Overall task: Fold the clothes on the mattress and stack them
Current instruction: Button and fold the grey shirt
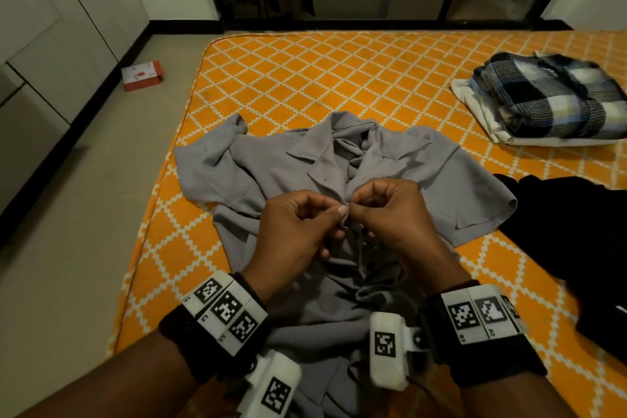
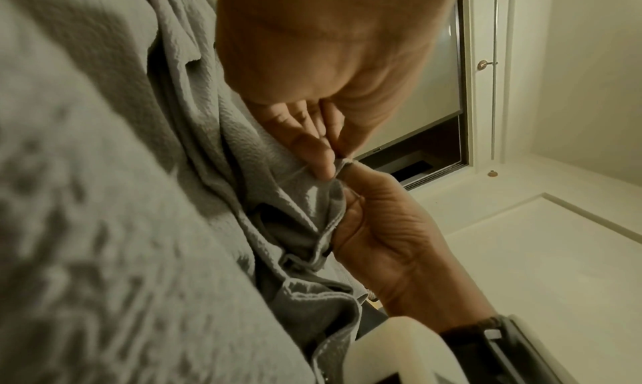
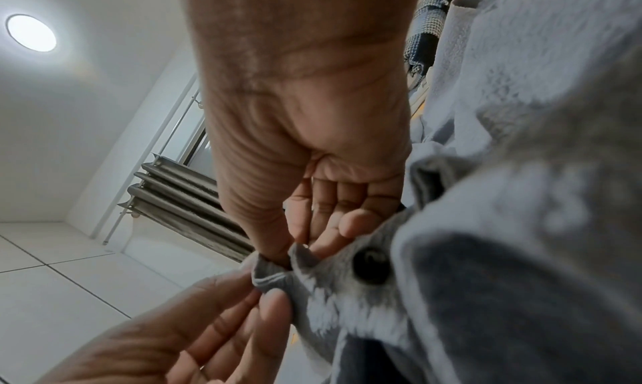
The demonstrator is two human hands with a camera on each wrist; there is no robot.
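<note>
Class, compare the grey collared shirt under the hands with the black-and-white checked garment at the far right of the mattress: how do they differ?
The grey collared shirt lies spread open and rumpled; the black-and-white checked garment is folded compact. The grey shirt is plain, the checked one patterned. Left hand and right hand pinch the grey shirt's front edge; nothing touches the checked one, which tops a pale folded piece. Both rest on the orange mattress.

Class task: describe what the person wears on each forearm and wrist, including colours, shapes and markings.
Both forearms are bare, without sleeves. Each wrist carries a black band topped with white blocks bearing black-and-white square code markers. A white boxy camera unit with another marker sits beside each wrist; a thin black cable trails from the right one.
</note>
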